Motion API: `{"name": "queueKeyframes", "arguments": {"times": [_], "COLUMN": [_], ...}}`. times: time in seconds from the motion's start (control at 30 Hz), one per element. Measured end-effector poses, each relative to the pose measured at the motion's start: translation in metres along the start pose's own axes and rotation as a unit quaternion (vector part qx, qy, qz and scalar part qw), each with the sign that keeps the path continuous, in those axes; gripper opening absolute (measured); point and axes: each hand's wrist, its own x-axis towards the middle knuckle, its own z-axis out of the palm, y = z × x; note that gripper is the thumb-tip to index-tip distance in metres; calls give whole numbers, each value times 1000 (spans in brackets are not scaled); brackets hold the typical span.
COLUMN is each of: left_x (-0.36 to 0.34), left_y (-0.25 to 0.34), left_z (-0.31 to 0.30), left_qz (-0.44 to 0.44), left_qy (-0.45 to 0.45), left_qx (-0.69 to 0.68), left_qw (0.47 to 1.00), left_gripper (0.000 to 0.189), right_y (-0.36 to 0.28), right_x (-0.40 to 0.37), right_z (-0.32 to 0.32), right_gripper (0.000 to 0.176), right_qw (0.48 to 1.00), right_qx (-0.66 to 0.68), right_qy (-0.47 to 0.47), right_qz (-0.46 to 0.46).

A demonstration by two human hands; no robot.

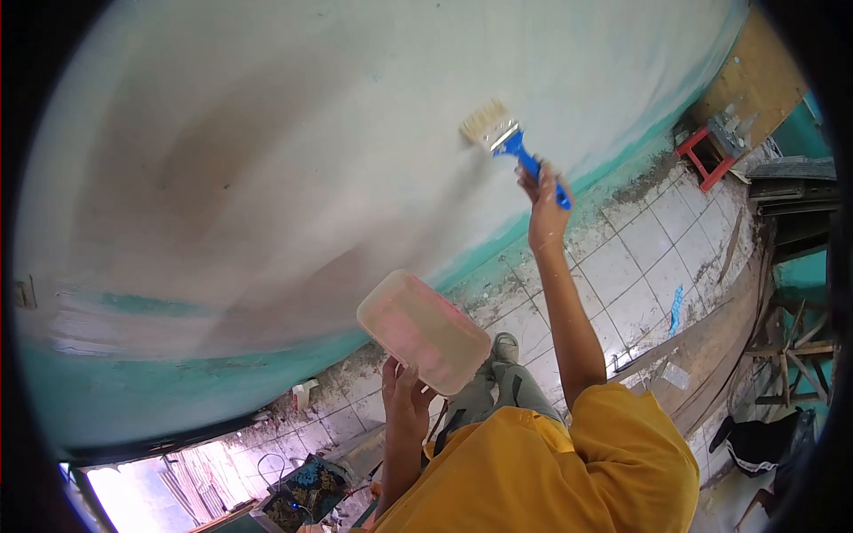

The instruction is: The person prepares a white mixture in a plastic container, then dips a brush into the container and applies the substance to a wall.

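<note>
My right hand is closed round the blue handle of a wide paintbrush. The pale bristles point up and left, right at the whitish wall. Lower down, my left hand grips the near edge of a translucent pinkish plastic container, held in front of my body. Pale pink residue coats the inside of the container. The wall is covered in a pale coat, with a turquoise band showing along its foot. Shadows of the brush and my arm fall across the wall.
Dirty white floor tiles run along the wall's base. A red stool stands at the upper right, near stacked dark sheets. Wooden trestles and a black cloth bundle lie at right. A patterned bag sits lower left.
</note>
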Motion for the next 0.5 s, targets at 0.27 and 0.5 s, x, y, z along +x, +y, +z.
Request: {"name": "queueKeyframes", "arguments": {"times": [0.27, 0.5], "left_x": [-3, -5], "left_y": [5, 2], "left_z": [-2, -3], "left_qz": [6, 8], "left_qy": [16, 5], "left_qx": [5, 40], "left_qw": [1000, 999], "left_gripper": [54, 59], "right_y": [151, -17], "right_x": [-28, -10], "right_z": [-92, 21], "right_gripper": [35, 31], "right_qw": [985, 992], "right_qx": [-85, -122], "right_qy": [69, -27], "right_qz": [134, 19]}}
